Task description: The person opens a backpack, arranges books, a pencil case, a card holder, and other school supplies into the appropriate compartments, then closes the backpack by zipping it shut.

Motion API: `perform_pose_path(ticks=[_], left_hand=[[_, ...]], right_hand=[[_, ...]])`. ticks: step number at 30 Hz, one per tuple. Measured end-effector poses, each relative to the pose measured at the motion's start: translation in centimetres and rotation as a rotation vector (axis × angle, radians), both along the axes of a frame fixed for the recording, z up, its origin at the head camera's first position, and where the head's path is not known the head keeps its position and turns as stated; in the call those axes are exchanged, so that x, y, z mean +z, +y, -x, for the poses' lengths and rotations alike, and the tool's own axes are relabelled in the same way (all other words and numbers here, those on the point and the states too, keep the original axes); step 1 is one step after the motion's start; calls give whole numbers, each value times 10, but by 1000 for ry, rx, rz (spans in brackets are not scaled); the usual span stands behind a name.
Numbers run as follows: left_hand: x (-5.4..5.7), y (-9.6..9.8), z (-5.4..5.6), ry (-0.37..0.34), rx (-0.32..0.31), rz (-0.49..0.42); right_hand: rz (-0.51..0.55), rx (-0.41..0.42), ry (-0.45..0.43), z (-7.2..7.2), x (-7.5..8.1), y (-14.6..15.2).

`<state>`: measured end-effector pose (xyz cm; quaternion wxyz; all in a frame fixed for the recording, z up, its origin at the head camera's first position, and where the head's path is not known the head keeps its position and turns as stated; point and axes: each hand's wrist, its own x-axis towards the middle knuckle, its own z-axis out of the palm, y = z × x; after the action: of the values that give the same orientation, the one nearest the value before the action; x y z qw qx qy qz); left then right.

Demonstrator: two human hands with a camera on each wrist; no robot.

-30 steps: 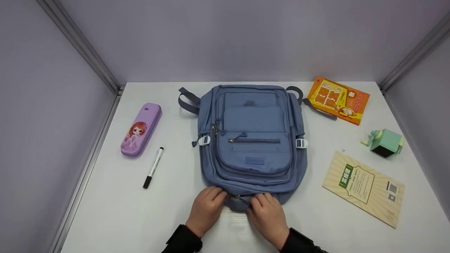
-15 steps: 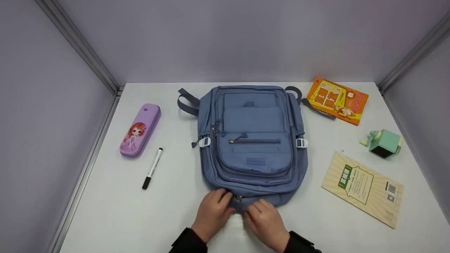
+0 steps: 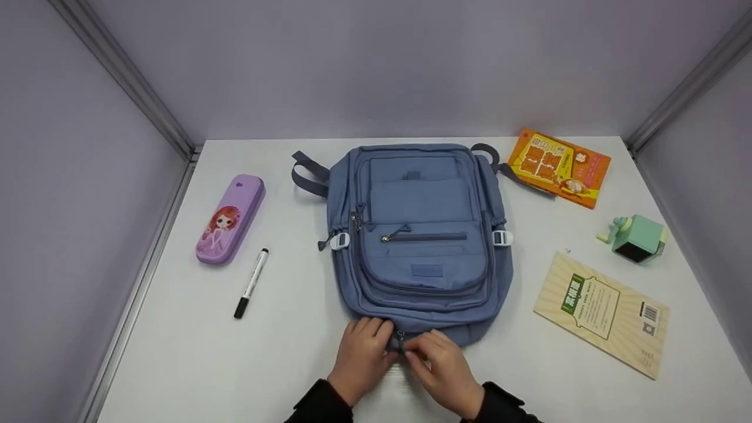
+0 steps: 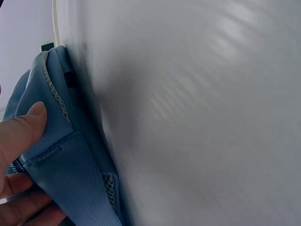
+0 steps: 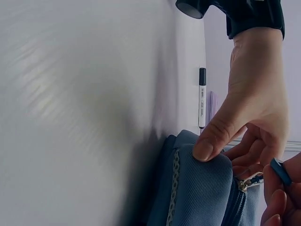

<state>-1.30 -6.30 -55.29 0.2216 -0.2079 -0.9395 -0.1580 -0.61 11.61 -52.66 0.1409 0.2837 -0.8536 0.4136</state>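
A blue backpack (image 3: 423,200) lies flat on the white table, top end away from me. At its near end, my left hand (image 3: 359,358) grips the fabric beside a zipper. In the left wrist view its thumb (image 4: 23,132) presses on the blue cloth while the other fingers curl underneath. Opposite it, my right hand (image 3: 443,370) pinches the blue pull tab (image 5: 281,171) that hangs from the metal zipper slider (image 5: 242,186). The zipper's line runs between the two hands, and part of it is hidden by the fingers.
A purple pencil case (image 3: 230,220) and a black-capped marker (image 3: 251,283) lie left of the backpack. On the right are an orange booklet (image 3: 558,167), a green pencil sharpener (image 3: 639,238) and a beige book (image 3: 602,314). Grey walls surround the table's back and sides.
My left hand has shifted right along the backpack's near edge, closer to the zipper slider. The right hand has moved in to the pull tab and now pinches it.
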Motion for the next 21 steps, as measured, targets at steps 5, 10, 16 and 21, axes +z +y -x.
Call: perform_pose_path(ticks=[5, 10, 16, 21], left_hand=[[-2, -1, 3, 90, 4, -2], [1, -2, 6, 136, 18, 16], [4, -2, 8, 167, 32, 41], [3, -5, 9, 193, 32, 47]], right_hand=[[-21, -14, 17, 1, 2, 7], [-94, -44, 24, 4, 4, 21], [-153, -80, 19, 9, 6, 40], [-193, -136, -33, 12, 8, 60]])
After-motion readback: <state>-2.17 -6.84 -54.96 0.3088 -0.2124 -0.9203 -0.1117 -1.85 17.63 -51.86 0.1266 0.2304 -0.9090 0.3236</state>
